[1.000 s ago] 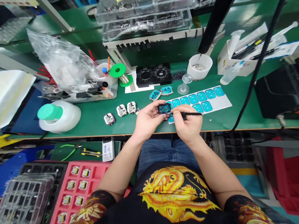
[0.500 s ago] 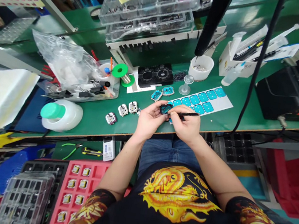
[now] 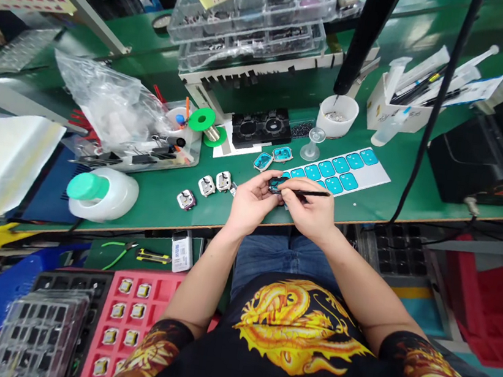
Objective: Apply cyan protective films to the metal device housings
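Note:
My left hand (image 3: 252, 204) is closed around a small dark watch case (image 3: 275, 183) with a blue face, held just above the bench's front edge. In my right hand (image 3: 313, 212) is a pair of slim black tweezers (image 3: 310, 192), gripped like a pen. My right fingertips meet the case, and they hide the tip of the tweezers. Behind my hands lies a white sheet of blue rounded-square stickers (image 3: 376, 179), partly covered by them. Two watch cases with blue faces (image 3: 282, 153) rest just beyond. Left of my left hand, several silver watch cases (image 3: 206, 185) lie on the green bench.
A white bottle with a green cap (image 3: 109, 197) and a solder spool (image 3: 202, 119) stand left. Behind are a black fixture (image 3: 262, 128), a white cup (image 3: 337, 118) and a clear spool (image 3: 314, 147). A black cable (image 3: 425, 137) hangs right. Below left is a pink tray (image 3: 159, 291).
My right hand has shifted slightly left, bringing its fingertips further over the watch case. My left hand keeps its hold in nearly the same place.

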Demonstrator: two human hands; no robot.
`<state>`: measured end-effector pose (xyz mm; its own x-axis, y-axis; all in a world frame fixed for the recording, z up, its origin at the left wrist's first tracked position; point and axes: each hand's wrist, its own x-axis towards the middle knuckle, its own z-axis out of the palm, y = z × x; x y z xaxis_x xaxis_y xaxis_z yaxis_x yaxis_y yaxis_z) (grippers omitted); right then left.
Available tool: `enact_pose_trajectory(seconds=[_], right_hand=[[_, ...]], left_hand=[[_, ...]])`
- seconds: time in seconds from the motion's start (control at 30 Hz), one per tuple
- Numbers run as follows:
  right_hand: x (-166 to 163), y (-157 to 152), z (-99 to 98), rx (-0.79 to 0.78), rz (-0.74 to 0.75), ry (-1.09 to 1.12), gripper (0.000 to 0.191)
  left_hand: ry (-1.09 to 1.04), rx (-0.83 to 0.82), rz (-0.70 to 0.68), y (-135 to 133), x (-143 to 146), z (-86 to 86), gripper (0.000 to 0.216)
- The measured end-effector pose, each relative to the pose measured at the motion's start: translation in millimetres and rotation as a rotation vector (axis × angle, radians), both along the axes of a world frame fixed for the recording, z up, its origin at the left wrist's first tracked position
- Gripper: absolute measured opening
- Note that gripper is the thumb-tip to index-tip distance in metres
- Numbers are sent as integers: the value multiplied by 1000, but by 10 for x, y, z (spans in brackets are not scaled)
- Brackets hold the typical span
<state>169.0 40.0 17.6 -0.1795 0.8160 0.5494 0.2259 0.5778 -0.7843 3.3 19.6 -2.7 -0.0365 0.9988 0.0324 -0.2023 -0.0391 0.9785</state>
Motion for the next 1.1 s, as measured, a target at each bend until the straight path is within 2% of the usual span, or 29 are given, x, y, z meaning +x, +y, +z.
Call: enact_pose_trajectory(seconds=[0.87,1.1], right_hand=[[1,7,-48,-51,-69,101,15],[7,-12,0,-35,-3,48,15]], left_hand=[[-59,-57,-32,-21,6,-3,52],[-19,-33,-10,-15,-2,6,52]])
